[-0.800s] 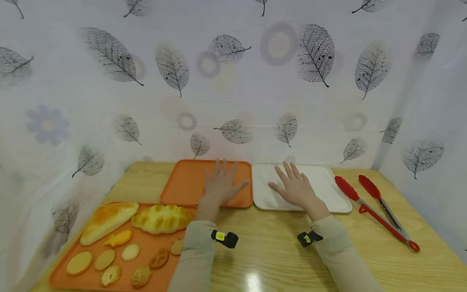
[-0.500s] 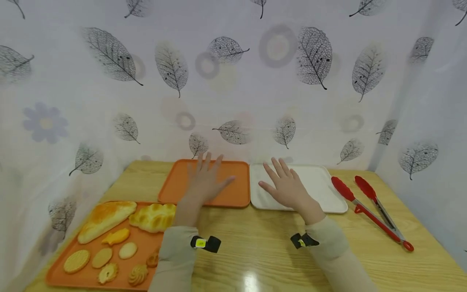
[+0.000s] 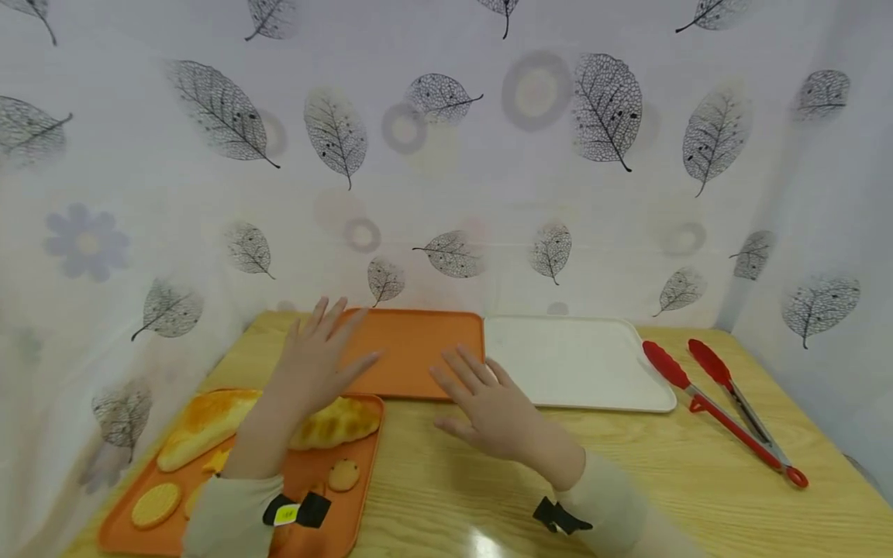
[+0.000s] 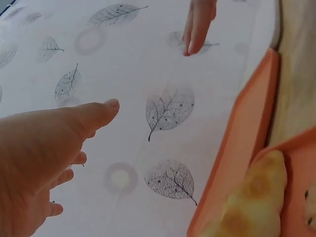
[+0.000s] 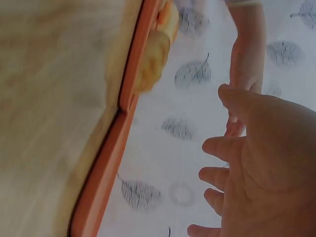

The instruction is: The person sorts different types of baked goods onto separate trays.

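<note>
My left hand (image 3: pixel 310 376) hovers with spread, straight fingers over the gap between the bread tray (image 3: pixel 364 504) and a second orange tray (image 3: pixel 412 364). Its forearm hides part of a long bun (image 3: pixel 209 422) and several cookies. A braided loaf (image 3: pixel 342 425) lies partly behind the wrist. To the right, my right hand (image 3: pixel 498 411), fingers extended, is above the table in front of the second orange tray and a white tray (image 3: pixel 572 364). Neither hand holds anything. Both palms look empty in the wrist views, where the left hand (image 4: pixel 44 148) and right hand (image 5: pixel 276 158) appear close.
Red-tipped metal tongs (image 3: pixel 739 432) lie spread at the right of the wooden table (image 3: pixel 432 480). A waffle-patterned cookie (image 3: pixel 156 505) and a round cookie (image 3: pixel 343 475) show on the bread tray. A leaf-print curtain (image 3: pixel 446 170) closes off the back and sides.
Both hands have moved left: the left from over the second orange tray toward the breads, the right off the white tray and nearer. Trays and tongs stay put.
</note>
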`<state>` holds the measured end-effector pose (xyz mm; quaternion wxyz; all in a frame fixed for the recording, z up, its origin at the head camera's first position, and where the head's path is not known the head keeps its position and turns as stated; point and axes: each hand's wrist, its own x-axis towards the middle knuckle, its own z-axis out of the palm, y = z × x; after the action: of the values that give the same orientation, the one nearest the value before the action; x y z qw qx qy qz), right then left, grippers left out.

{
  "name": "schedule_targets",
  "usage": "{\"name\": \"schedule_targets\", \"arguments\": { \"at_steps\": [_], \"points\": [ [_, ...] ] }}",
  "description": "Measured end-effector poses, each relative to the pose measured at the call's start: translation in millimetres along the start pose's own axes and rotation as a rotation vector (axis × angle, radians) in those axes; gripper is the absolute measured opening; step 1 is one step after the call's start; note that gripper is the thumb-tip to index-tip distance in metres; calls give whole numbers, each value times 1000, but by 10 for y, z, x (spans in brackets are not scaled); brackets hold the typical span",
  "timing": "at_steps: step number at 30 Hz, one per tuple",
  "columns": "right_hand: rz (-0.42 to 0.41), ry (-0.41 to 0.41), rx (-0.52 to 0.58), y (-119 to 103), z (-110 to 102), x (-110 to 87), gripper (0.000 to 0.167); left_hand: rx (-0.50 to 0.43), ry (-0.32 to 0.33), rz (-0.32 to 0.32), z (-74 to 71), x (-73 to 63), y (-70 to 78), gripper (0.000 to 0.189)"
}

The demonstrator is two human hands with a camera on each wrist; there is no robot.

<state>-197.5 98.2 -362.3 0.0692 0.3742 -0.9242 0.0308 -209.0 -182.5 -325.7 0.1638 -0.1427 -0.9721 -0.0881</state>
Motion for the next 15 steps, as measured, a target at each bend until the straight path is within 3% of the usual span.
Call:
{"name": "schedule_targets", "arguments": {
  "at_steps": [4, 7, 10, 15],
  "points": [
    [-118, -86, -19, -251, 51, -21, 70, 9, 76, 84, -50, -216, -173, 67],
    [-205, -108, -50, -399, 95, -54, 71, 15, 160, 163, -24, -359, -323, 63],
    [-277, -142, -49, -528, 129, -93, 70, 12, 195, 208, 10, -510, -502, 60],
    [-397, -251, -60, -664, 212, -90, 67, 44, 192, 190, 43, -854, -924, 61]
  ]
}}
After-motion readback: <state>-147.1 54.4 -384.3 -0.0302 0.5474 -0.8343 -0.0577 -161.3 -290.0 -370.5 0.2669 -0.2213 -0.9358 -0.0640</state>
